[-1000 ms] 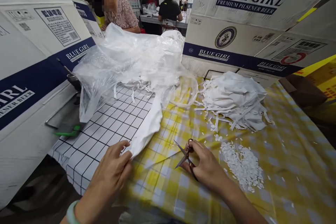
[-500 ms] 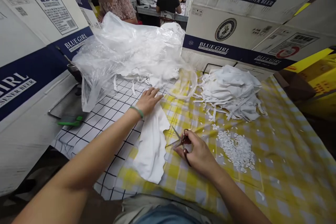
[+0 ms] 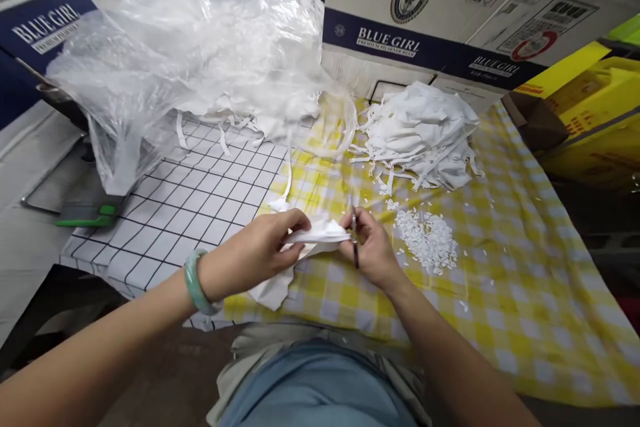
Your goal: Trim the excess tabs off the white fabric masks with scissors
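My left hand (image 3: pixel 263 247), a green bangle at its wrist, pinches a white fabric piece (image 3: pixel 323 232) between thumb and fingers. The fabric is bunched up above the table, with its lower part hanging by the front edge and a thin strap trailing away at the back. Against its right end is my right hand (image 3: pixel 373 247), closed around a pair of scissors (image 3: pixel 355 240). The scissors are seen nearly edge-on, so whether their blades are apart I cannot tell. Small white snippets (image 3: pixel 427 240) lie scattered to the right of my right hand.
A pile of white strapped pieces (image 3: pixel 425 137) rests at the back right. Clear plastic (image 3: pixel 200 47) covers a large white heap at the back left. Cardboard boxes (image 3: pixel 390 43) stand behind the table. A green-handled tool (image 3: pixel 90 215) lies at the left edge.
My left hand has come back toward me and lifted the fabric, which lay flat before. My right hand has brought the scissors up to its end. The view has tipped downward.
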The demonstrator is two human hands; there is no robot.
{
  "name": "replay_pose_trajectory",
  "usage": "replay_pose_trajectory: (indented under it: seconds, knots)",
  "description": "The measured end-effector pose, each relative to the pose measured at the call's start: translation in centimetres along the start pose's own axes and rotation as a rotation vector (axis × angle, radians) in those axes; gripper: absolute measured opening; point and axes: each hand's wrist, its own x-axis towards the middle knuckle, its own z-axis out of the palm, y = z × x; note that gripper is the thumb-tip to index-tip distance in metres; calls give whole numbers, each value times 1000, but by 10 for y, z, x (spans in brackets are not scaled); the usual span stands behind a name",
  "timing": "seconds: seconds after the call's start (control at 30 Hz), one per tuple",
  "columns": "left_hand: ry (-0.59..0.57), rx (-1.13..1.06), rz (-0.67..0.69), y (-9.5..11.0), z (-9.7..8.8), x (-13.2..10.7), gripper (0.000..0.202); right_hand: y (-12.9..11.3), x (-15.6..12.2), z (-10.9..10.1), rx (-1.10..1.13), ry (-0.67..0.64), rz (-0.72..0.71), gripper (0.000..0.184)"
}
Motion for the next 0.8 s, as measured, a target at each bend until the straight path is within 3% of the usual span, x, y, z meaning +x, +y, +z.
replay_pose_trajectory:
  seconds: [0.07, 0.17, 0.27, 0.37, 0.47, 0.6, 0.73, 0.8]
  knots:
    - [-119, -166, -158, -11, 1, -3, 17, 7, -8, -13, -31, 34, 28, 22]
    - [-177, -356, -234, -14, 5, -4, 21, 10, -23, -24, -161, 31, 26, 18]
    - [-153, -512, -246, 1, 9, -6, 24, -1, -34, -16, -283, 26, -88, 26]
    - [-155, -613, -212, 16, 7, -7, 27, -13, -35, -2, -273, -66, -177, 26]
    - [-122, -574, -241, 16, 1, -9, 28, -18, -25, -2, -74, -98, -9, 11]
    - [-237, -612, -266, 7, -6, -12, 33, -20, -6, -19, 162, -186, 235, 26]
    - [-308, -841, -303, 7, -4, -12, 32, -28, -3, -19, 72, -124, 144, 27]
    - [-301, -935, -328, 8, 0, -11, 33, -32, -9, -12, 57, -177, 101, 27]
